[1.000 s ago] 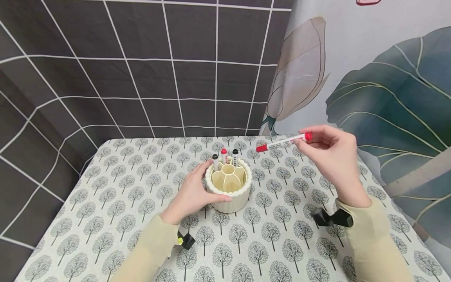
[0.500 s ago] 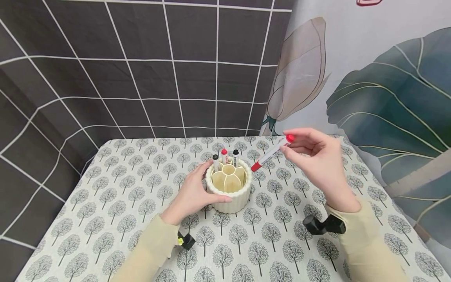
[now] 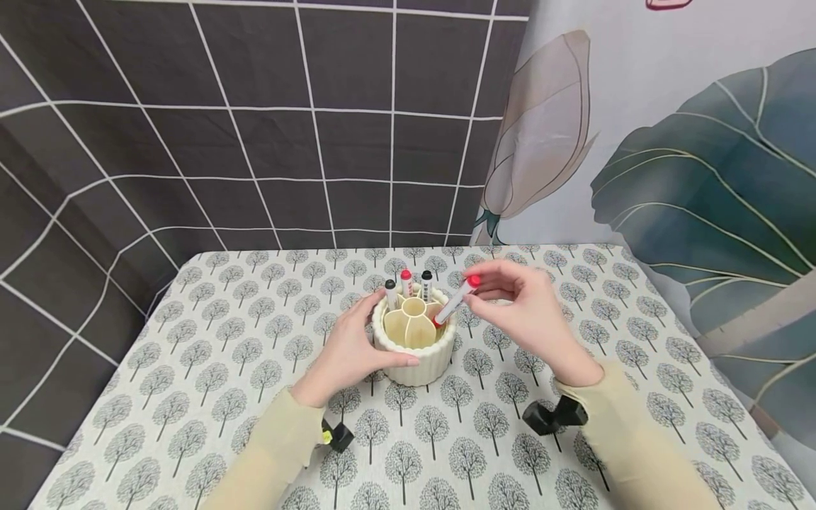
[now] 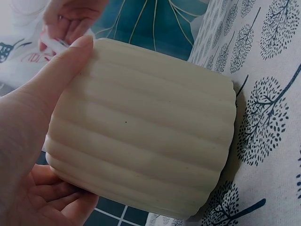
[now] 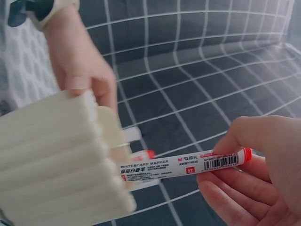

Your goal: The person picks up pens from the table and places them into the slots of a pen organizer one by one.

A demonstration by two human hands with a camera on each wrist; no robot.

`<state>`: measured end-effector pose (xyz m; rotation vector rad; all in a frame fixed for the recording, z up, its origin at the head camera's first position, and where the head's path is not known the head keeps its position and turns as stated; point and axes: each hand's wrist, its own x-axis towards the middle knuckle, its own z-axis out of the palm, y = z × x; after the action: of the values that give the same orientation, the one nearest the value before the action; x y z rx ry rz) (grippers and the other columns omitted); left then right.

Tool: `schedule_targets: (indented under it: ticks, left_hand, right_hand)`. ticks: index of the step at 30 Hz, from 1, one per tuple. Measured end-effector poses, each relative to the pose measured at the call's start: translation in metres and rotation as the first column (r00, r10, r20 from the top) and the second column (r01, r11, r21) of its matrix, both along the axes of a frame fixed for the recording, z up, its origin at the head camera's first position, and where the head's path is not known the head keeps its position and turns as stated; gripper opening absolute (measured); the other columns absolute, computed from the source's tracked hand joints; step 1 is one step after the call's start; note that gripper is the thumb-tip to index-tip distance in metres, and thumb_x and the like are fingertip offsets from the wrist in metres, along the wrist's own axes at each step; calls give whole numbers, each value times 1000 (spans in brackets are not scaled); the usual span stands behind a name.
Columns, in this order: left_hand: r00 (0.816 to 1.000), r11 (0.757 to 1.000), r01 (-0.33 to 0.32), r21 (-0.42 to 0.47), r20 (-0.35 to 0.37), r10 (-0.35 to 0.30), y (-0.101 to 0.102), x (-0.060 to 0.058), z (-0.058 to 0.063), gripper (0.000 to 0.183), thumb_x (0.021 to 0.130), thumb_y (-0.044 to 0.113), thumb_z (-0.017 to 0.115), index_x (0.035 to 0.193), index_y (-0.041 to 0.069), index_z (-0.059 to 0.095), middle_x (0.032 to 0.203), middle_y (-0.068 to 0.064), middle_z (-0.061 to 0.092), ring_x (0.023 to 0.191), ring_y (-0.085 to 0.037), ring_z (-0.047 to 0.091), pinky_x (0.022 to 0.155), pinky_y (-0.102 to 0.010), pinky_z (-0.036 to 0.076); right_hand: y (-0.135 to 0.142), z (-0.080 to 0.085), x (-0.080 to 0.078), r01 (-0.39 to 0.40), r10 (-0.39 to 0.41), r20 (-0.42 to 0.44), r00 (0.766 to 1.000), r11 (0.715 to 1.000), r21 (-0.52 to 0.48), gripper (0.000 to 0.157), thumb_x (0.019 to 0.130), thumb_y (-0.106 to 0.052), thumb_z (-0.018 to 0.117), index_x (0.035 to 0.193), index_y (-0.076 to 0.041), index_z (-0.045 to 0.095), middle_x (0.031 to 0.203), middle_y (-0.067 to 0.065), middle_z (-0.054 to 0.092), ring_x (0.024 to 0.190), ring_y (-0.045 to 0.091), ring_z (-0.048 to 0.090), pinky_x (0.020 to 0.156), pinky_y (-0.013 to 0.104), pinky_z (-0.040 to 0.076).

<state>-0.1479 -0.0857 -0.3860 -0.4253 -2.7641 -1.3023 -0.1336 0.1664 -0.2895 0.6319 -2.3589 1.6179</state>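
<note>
A cream, ribbed pen holder (image 3: 417,368) with petal-shaped compartments stands on the table. My left hand (image 3: 347,347) grips its left side, thumb along the front and fingers round the back, as the left wrist view of the ribbed wall (image 4: 141,127) also shows. Between thumb and fingertips, my right hand (image 3: 525,308) pinches a red whiteboard marker (image 5: 188,165) near its end. The marker slants down to the left, its red cap inside the right compartment. At the back of the holder stand a red marker (image 3: 406,283) and two black-ended markers, one left (image 3: 391,294) and one right (image 3: 426,287).
A cloth printed with trees (image 3: 255,368) covers the table. Behind it hangs a dark sheet with white grid lines (image 3: 344,142); a curtain with large leaves (image 3: 720,163) hangs at the right. Each wrist wears a black camera mount, the right one (image 3: 554,416) beside the sleeve.
My right hand has moved left and down with the red marker, which has tilted steeper, and its capped end has entered the holder. The left hand and the holder have stayed put.
</note>
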Motion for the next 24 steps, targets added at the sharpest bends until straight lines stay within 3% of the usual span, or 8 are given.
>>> schedule_targets:
  ticks: [7,14,20,24]
  left_hand:
    - [1000,1000,4,5,-5,-4,1,1,-1,123,44,69,80,145,17,34,142,2,39,124,-20,40,99,-51,37]
    - [1000,1000,5,2,-9,-5,1,1,-2,122,45,70,79,145,18,33,143,2,37,126,-21,39,99,-51,36]
    - [1000,1000,6,-6,4,-6,0,1,-3,124,44,70,79,146,19,31,144,1,36,126,-23,38,99,-55,35]
    - [999,998,52,-32,2,-52,-9,-3,1,130,45,68,80,150,26,16,150,5,25,131,-23,32,101,-57,29]
  right_hand:
    - [-8,-17,-4,-48,42,82,996,997,69,27,76,7,70,102,2,65,97,14,66,81,22,65,73,33,56]
    - [-9,-26,-4,-79,73,74,995,994,73,28,75,9,69,103,5,64,94,13,67,81,24,65,73,31,55]
    - [1,-22,-3,-22,19,42,999,996,85,31,79,2,70,110,1,63,103,14,66,88,24,64,79,37,54]
    - [18,-20,-9,66,-60,-50,997,990,125,38,85,-10,69,122,-6,60,119,9,61,102,22,60,87,41,50]
